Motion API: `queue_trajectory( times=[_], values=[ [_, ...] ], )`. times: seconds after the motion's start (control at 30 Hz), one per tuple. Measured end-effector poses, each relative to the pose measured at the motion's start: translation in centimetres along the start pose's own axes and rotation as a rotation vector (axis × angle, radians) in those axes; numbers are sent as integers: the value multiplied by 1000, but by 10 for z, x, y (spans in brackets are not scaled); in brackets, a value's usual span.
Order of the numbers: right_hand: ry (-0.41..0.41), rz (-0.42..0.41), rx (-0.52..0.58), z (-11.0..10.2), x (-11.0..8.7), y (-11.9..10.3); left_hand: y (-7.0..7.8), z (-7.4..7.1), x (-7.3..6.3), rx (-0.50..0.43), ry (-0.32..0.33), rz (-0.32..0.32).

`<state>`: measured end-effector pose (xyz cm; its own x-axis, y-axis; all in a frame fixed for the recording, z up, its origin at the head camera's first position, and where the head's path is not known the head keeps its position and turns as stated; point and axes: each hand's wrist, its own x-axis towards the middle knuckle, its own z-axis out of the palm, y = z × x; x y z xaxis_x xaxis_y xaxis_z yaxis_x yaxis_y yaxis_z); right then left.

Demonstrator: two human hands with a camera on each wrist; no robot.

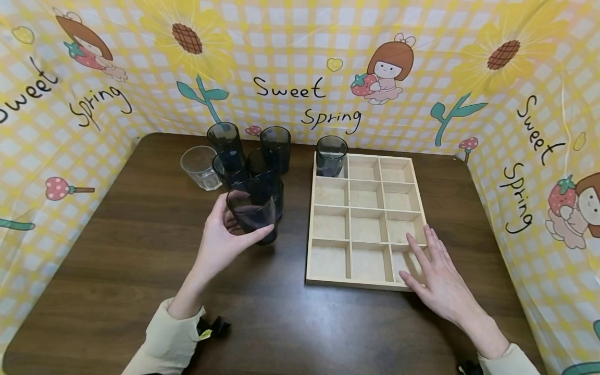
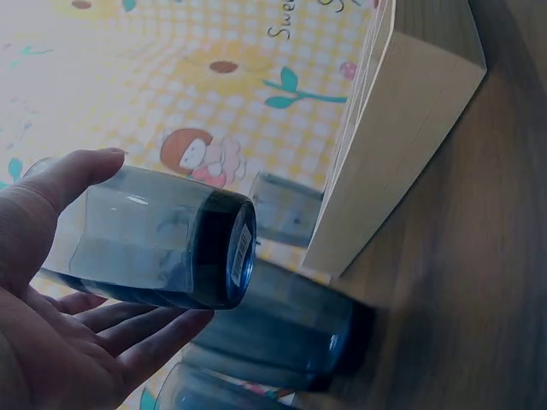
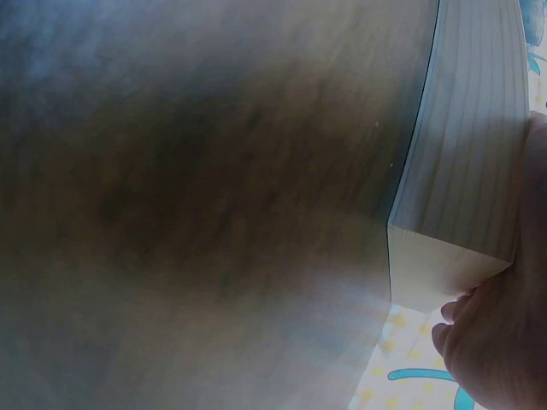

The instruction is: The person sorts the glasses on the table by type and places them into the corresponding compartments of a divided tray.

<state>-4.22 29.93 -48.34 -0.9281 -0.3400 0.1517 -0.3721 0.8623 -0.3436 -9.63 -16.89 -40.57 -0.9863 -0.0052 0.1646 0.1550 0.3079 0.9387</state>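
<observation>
My left hand (image 1: 217, 247) grips a dark tinted glass tumbler (image 1: 250, 211), thumb on the near side and fingers round the far side. In the left wrist view the held tumbler (image 2: 154, 235) shows a thick base with a barcode label, and it is raised off the table. Behind it stand several more dark tumblers (image 1: 275, 146) in a cluster. My right hand (image 1: 438, 284), fingers spread and fairly straight, rests at the front right corner of a wooden compartment tray (image 1: 356, 285). One dark tumbler (image 1: 331, 159) sits in the tray's back left compartment.
A clear glass (image 1: 200, 166) stands tilted in view at the cluster's left. The brown wooden table (image 1: 117, 250) is bounded at the back and sides by a yellow checked cloth (image 1: 290, 52). Between the cluster and the tray lies a strip of table.
</observation>
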Motion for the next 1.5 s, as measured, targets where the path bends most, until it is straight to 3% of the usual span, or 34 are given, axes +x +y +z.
queue_trajectory(
  times=[0.2, 0.4, 0.87, 1.1, 1.5],
  values=[
    [-1, 11, 2, -4, 0, -1, 8, 28, 5, -28, -54, -14],
    [0, 9, 8, -2, 0, -3, 19, 53, 13, -53, -121, 34],
    [0, 5, 9, 0, 3, -5, 19, 110, 52, -128, -111, 94],
    [19, -9, 0, 2, -1, -5, 15, 126, 65, -161, -98, 122],
    [38, -6, -11, 4, -4, -6, 7, 142, 84, -78, -49, 89]
  ],
)
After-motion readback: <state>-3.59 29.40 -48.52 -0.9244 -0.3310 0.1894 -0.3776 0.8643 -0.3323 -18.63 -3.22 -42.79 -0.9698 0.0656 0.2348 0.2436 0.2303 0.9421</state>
